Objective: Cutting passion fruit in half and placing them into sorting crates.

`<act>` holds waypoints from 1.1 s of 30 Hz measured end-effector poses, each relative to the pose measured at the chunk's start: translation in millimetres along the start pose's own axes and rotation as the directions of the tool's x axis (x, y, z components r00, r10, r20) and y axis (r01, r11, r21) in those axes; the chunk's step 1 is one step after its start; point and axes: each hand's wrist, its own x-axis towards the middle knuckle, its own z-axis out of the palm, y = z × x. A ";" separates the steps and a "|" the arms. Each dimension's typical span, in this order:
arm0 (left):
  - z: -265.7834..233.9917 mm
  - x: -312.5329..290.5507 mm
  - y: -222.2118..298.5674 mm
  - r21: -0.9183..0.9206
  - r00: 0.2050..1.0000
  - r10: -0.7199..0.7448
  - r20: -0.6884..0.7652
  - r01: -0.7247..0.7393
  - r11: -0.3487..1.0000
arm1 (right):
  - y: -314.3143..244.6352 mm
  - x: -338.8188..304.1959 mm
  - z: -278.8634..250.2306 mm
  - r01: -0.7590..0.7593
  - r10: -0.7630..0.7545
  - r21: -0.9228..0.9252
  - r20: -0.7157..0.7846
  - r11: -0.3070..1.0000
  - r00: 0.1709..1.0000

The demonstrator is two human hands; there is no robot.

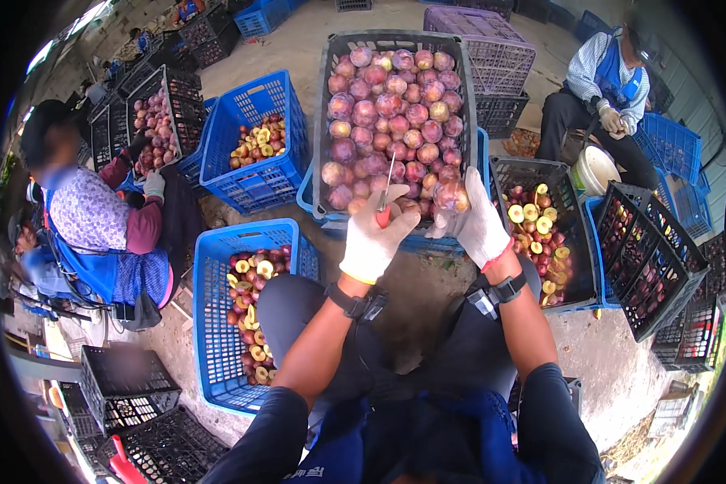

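Note:
My left hand (pixel 373 239), in a white glove, is closed around a small knife (pixel 383 214) with a red handle. Its thin blade points away from me over the plums. My right hand (pixel 477 216), also gloved, has its fingers closed on a reddish-purple plum (pixel 450 196) at the near edge of the crate. Right in front of both hands, a black crate (pixel 323 145) is heaped with whole plums (pixel 389 105). It rests on a blue crate (pixel 481 153). Another plum (pixel 408 206) lies beside the knife hand, partly covered.
Cut plums lie in a blue crate (pixel 204 323) by my left knee and a black crate (pixel 593 242) on the right. Farther left stands another blue crate (pixel 254 176). One person (pixel 105 210) sits at the left, another (pixel 609 81) at the far right beside a white bucket (pixel 597 169).

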 end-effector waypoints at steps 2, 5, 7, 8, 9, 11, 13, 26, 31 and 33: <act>11.8 -2.3 35.5 0.126 0.991 0.133 0.011 -0.133 0.983 | 2.1 -1.2 8.8 -0.157 0.157 0.006 -0.052 0.988 0.986; 5.4 0.8 20.2 0.270 0.979 0.177 0.102 -0.198 0.942 | 11.7 5.3 31.0 -0.263 0.251 -0.107 -0.121 0.959 0.961; 2.2 1.3 18.3 0.301 0.976 0.207 0.067 -0.217 0.929 | 23.1 13.6 20.7 -0.273 0.259 -0.161 -0.104 0.948 0.960; 1.1 1.0 18.2 0.377 0.947 0.320 0.027 -0.306 0.874 | 27.4 16.7 14.0 -0.272 0.258 -0.222 -0.092 0.936 0.962; 1.4 1.3 19.5 0.399 0.945 0.326 -0.020 -0.292 0.869 | 30.6 19.3 12.3 -0.296 0.263 -0.297 -0.145 0.908 0.954; 1.1 1.9 5.4 0.332 0.966 0.244 -0.080 -0.205 0.921 | 41.7 27.1 39.7 -0.109 0.007 -0.377 -0.262 0.920 0.965; 4.7 5.2 3.7 0.396 0.946 0.300 -0.127 -0.229 0.889 | 49.9 32.4 47.5 0.067 -0.201 -0.499 -0.220 0.864 0.954; -4.6 67.2 41.2 0.604 0.931 0.360 -0.051 -0.258 0.754 | -7.2 85.4 58.9 -0.104 0.046 -0.311 -0.190 0.945 0.981; -9.7 83.3 25.1 0.594 0.913 0.383 -0.144 -0.230 0.771 | 15.7 124.4 45.4 -0.059 0.008 -0.205 -0.242 0.977 0.970; -11.7 87.8 17.6 0.645 0.940 0.315 -0.129 -0.162 0.747 | 26.7 132.5 39.5 -0.066 0.039 -0.092 -0.270 0.994 0.962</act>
